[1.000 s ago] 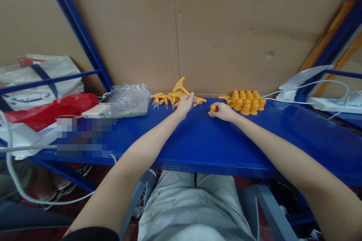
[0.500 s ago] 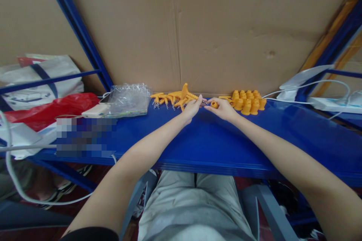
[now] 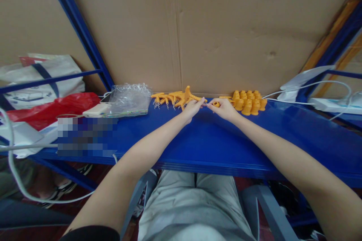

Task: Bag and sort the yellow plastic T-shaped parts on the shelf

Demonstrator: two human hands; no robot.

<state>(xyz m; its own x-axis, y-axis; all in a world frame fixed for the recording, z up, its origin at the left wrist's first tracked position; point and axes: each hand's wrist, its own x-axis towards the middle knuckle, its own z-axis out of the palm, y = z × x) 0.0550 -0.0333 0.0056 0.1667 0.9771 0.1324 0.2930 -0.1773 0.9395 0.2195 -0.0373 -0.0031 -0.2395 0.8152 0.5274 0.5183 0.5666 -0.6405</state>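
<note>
Both my hands meet over the back of the blue shelf [image 3: 215,147]. My left hand [image 3: 193,108] pinches an orange claw-shaped piece [image 3: 189,94] by its stem. My right hand [image 3: 224,108] pinches a small orange cap [image 3: 216,104], its open end turned toward the stem. The two parts are almost touching between my fingertips. Left of my left hand lies a row of several orange claw pieces [image 3: 166,98] with small metal chains. Right of my right hand stands a cluster of several orange caps [image 3: 249,101].
A clear plastic bag [image 3: 128,99] and a white device [image 3: 96,110] lie left of the claw pieces. A red bag [image 3: 48,111] and white bags sit at far left. White cables and a power strip [image 3: 328,103] lie at right. Cardboard [image 3: 215,26] backs the shelf.
My left hand lowered the claw piece and brought it right. My right hand lifted the cap off the shelf and moved it left until the two parts nearly met.
</note>
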